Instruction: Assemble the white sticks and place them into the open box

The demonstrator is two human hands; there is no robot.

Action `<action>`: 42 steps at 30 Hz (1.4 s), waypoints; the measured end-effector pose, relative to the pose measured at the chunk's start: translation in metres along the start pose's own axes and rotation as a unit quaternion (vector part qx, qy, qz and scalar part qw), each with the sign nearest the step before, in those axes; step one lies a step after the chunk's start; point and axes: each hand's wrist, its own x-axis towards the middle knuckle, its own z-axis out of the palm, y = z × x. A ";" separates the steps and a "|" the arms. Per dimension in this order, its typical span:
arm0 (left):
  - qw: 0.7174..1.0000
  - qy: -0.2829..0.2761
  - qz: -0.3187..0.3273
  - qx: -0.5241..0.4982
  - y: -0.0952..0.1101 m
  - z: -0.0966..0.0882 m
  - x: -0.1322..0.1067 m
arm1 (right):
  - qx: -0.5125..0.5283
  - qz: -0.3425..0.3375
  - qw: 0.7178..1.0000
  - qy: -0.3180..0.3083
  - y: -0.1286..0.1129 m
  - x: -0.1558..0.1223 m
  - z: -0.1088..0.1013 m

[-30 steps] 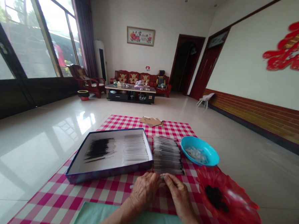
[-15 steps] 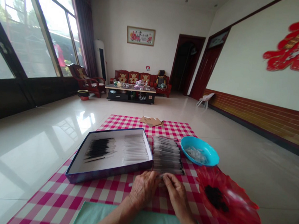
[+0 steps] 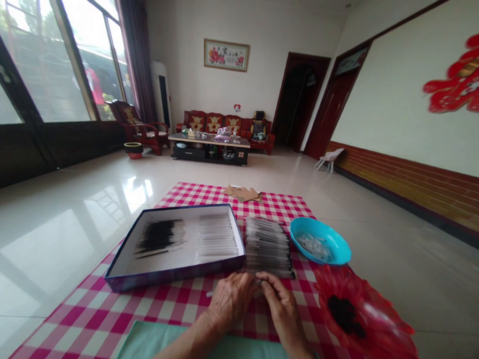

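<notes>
My left hand [image 3: 228, 303] and my right hand [image 3: 280, 309] meet fingertip to fingertip over the red-and-white checked cloth [image 3: 168, 309]. Both are closed in a pinch on one thin, pale pen-like stick [image 3: 258, 283] held between them; most of it is hidden by the fingers. Just beyond my fingers lies a row of several like sticks [image 3: 267, 246] on the cloth. To the left stands a shallow blue-rimmed box [image 3: 178, 275] holding dark-tipped and clear sticks.
A blue bowl [image 3: 332, 243] of small clear pieces sits at the right. Nearer me is a red plate [image 3: 380, 326] with a dark heap. A teal cloth [image 3: 230, 356] lies at the near edge. Cardboard scraps [image 3: 242, 193] lie at the cloth's far end. Glossy floor surrounds it.
My hands have stayed together on the stick, shifting only slightly; the view has tilted a touch. Nothing else has moved.
</notes>
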 end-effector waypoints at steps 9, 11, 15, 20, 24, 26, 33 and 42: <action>1.000 -0.002 -0.003 -0.002 -0.002 0.003 0.000 | 0.009 0.042 0.999 0.007 0.003 0.002 0.002; 1.000 -0.008 -0.005 0.000 -0.003 0.004 0.000 | -0.004 0.034 0.999 0.006 0.004 0.002 0.002; 1.000 -0.010 -0.005 -0.009 -0.003 0.003 0.001 | 0.019 0.008 1.000 -0.008 0.002 0.000 0.001; 1.000 0.002 0.002 -0.018 -0.005 0.004 0.000 | 0.050 0.026 0.998 0.009 -0.002 -0.001 0.002; 1.000 0.006 0.007 -0.018 -0.004 0.004 0.000 | -0.019 0.034 0.999 0.026 0.002 0.001 0.003; 1.000 0.004 0.008 -0.016 -0.004 0.004 0.000 | -0.033 0.006 0.999 0.033 0.004 0.001 0.002; 1.000 0.002 0.005 -0.018 -0.005 0.006 0.000 | 0.040 0.015 0.999 0.009 0.003 0.001 0.002; 1.000 0.000 0.003 -0.013 -0.005 0.007 0.000 | -0.008 0.002 1.000 0.004 0.004 0.001 0.001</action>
